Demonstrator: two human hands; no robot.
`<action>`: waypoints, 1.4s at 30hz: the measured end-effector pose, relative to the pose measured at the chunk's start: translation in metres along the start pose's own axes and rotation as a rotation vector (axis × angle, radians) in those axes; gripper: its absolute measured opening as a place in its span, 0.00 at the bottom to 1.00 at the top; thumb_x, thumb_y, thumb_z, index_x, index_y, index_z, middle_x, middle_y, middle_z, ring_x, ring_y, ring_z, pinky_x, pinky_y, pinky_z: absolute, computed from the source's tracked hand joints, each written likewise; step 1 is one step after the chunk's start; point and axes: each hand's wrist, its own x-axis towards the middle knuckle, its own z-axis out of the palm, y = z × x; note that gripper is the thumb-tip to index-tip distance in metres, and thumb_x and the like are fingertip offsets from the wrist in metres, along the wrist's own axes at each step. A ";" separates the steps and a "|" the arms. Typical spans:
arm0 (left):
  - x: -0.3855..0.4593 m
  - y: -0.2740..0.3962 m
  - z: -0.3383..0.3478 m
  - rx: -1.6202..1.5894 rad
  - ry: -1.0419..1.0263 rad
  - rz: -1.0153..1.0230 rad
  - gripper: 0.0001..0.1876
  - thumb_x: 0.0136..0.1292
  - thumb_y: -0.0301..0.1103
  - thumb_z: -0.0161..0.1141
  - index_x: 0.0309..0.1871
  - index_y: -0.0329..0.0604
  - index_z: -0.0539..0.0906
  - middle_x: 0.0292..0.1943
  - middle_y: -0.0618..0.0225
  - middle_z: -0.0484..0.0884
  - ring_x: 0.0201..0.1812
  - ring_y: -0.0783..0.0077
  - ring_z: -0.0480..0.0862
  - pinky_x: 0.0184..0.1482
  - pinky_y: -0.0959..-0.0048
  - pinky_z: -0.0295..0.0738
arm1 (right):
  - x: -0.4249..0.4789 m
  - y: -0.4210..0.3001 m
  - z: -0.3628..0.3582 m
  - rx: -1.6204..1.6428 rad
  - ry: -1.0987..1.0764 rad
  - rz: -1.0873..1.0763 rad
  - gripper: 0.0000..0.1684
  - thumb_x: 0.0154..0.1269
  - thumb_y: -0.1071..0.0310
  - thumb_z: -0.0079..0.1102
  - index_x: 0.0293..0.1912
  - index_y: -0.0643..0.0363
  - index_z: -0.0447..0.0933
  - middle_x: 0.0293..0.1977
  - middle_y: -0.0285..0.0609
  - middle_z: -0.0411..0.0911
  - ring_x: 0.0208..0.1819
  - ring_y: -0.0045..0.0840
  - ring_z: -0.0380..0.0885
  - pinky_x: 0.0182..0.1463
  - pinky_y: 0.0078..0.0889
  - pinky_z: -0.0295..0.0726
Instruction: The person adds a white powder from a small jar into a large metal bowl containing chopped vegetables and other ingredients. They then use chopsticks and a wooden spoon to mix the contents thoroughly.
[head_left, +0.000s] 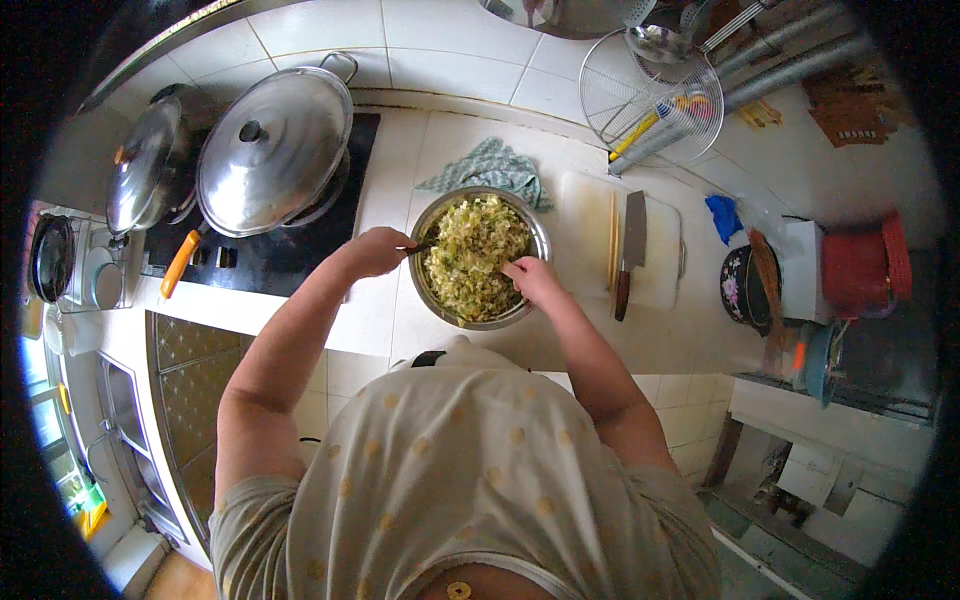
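A round stainless steel bowl (543, 238) stands on the countertop before me, heaped with a chopped green and pale vegetable mixture (480, 247). My left hand (377, 252) grips the dark handle of a utensil (421, 246) at the bowl's left rim; its far end is buried in the mixture. At the right side of the bowl, my right hand (534, 277) has its fingertips together at the mixture. Whether they pinch a pale utensil or only food is unclear. Behind the bowl lies a crumpled green-and-white checked cloth (487, 169), close to the rim.
Right of the bowl, a cleaver (634, 232) and chopsticks (613, 240) lie on a white cutting board (664, 259). Lidded metal pans (277, 150) sit on the black cooktop (262, 266), one orange handle (180, 264) jutting frontward. A wire strainer (651, 97) hangs at the back right.
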 end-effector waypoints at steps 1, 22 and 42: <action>0.001 -0.008 0.003 -0.003 0.021 0.064 0.14 0.66 0.29 0.51 0.52 0.48 0.80 0.18 0.65 0.77 0.16 0.73 0.72 0.21 0.70 0.69 | -0.003 -0.001 0.000 0.036 -0.018 0.001 0.22 0.62 0.49 0.57 0.39 0.62 0.79 0.22 0.41 0.79 0.24 0.25 0.76 0.31 0.31 0.74; -0.102 0.044 0.042 0.208 0.315 -0.027 0.09 0.63 0.34 0.50 0.43 0.45 0.78 0.28 0.52 0.81 0.31 0.48 0.81 0.33 0.55 0.76 | -0.062 -0.010 -0.036 0.033 0.215 -0.389 0.13 0.64 0.60 0.56 0.45 0.56 0.76 0.24 0.41 0.79 0.25 0.27 0.79 0.30 0.30 0.76; -0.116 0.050 0.088 0.149 0.233 -0.044 0.15 0.65 0.34 0.50 0.55 0.53 0.75 0.35 0.57 0.83 0.34 0.51 0.82 0.36 0.57 0.77 | -0.101 -0.059 -0.075 -0.697 0.123 -0.428 0.12 0.66 0.58 0.51 0.47 0.39 0.78 0.25 0.47 0.72 0.29 0.41 0.75 0.31 0.43 0.73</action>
